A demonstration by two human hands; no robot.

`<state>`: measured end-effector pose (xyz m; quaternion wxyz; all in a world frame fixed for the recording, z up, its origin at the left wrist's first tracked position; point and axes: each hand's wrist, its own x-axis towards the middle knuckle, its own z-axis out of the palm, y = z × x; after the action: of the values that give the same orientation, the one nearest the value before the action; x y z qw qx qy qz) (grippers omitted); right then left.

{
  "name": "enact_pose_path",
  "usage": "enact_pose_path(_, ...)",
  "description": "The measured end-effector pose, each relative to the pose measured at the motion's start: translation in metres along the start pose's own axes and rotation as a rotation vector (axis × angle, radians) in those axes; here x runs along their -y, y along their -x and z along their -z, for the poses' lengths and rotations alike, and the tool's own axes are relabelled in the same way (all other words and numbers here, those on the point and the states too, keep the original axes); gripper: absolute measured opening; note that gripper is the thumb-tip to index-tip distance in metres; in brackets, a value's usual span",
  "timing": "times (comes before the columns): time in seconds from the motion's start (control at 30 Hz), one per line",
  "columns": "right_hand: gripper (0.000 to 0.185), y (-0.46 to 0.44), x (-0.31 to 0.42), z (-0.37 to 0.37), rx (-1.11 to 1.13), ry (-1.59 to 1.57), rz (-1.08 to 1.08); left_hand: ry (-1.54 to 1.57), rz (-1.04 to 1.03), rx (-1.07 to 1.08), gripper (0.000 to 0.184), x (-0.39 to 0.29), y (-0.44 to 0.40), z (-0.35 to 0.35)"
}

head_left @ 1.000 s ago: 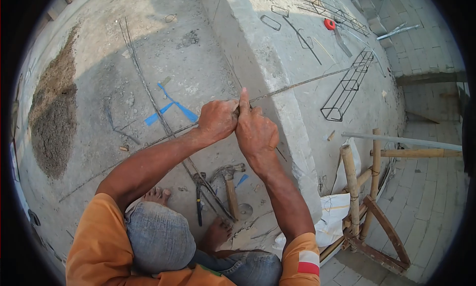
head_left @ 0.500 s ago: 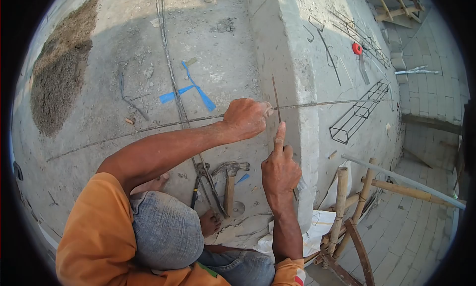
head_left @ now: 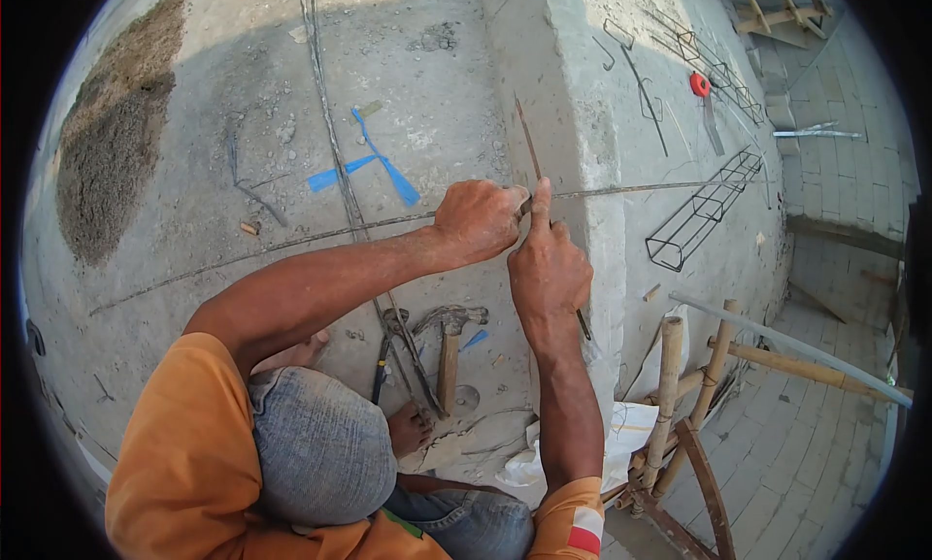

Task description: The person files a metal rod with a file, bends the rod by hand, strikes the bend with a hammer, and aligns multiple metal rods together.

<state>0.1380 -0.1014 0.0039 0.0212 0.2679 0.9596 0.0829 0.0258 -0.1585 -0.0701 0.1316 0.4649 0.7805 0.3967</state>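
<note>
A long thin steel rod (head_left: 641, 187) runs across my view, over the concrete ledge (head_left: 597, 269). My left hand (head_left: 478, 222) is closed in a fist round it, close to the ledge's near side. In my right hand (head_left: 549, 269) is a thin rust-brown blade (head_left: 528, 143), seen nearly edge-on and lying across the rod. The index finger stretches along the blade while the other fingers curl in. The blade's dark rear end shows below the hand. Its teeth, if any, and the contact with the rod are hidden by my fingers.
A hammer (head_left: 449, 356) and dark-handled pincers (head_left: 382, 366) lie by my foot. Several long bars (head_left: 325, 104) and blue strips (head_left: 388, 167) are on the floor. Beyond the ledge are a wire cage (head_left: 704, 215), a red tape measure (head_left: 699, 84) and bamboo poles (head_left: 668, 366).
My right hand has pushed forward, away from me, carrying the blade across the rod. Its fingertip is now close beside my left hand, which keeps its hold.
</note>
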Motion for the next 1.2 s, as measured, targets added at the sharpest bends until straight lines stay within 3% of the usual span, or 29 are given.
enact_pose_path(0.2, 0.074, 0.033, -0.008, 0.007, 0.134, -0.008, -0.098, 0.111, -0.031, -0.042, 0.010, 0.003, 0.002, -0.005)
enact_pose_path(0.37, 0.075, -0.008, -0.004, -0.007, -0.058, -0.027, 0.034, 0.033, -0.028, -0.046, 0.009, 0.002, 0.000, -0.003)
enact_pose_path(0.5, 0.074, 0.033, -0.009, 0.006, 0.091, -0.004, -0.060, 0.116, -0.057, -0.093, 0.011, 0.005, 0.002, -0.004)
enact_pose_path(0.67, 0.076, -0.005, -0.004, -0.005, -0.048, -0.025, 0.031, -0.008, 0.004, 0.061, 0.017, 0.002, -0.002, 0.001)
enact_pose_path(0.87, 0.075, 0.025, -0.007, 0.005, 0.054, 0.033, -0.025, 0.114, -0.039, -0.139, 0.012, -0.002, 0.004, -0.007)
enact_pose_path(0.97, 0.076, -0.009, -0.002, -0.005, -0.063, 0.002, 0.036, 0.023, -0.001, -0.019, 0.013, -0.002, 0.001, 0.001)
enact_pose_path(1.1, 0.078, 0.033, -0.010, 0.006, 0.037, 0.026, -0.012, 0.105, -0.034, -0.101, 0.012, 0.005, 0.002, -0.005)
enact_pose_path(1.2, 0.080, 0.031, -0.017, 0.009, 0.098, 0.075, -0.070, 0.039, -0.015, -0.041, 0.014, -0.002, 0.002, -0.002)
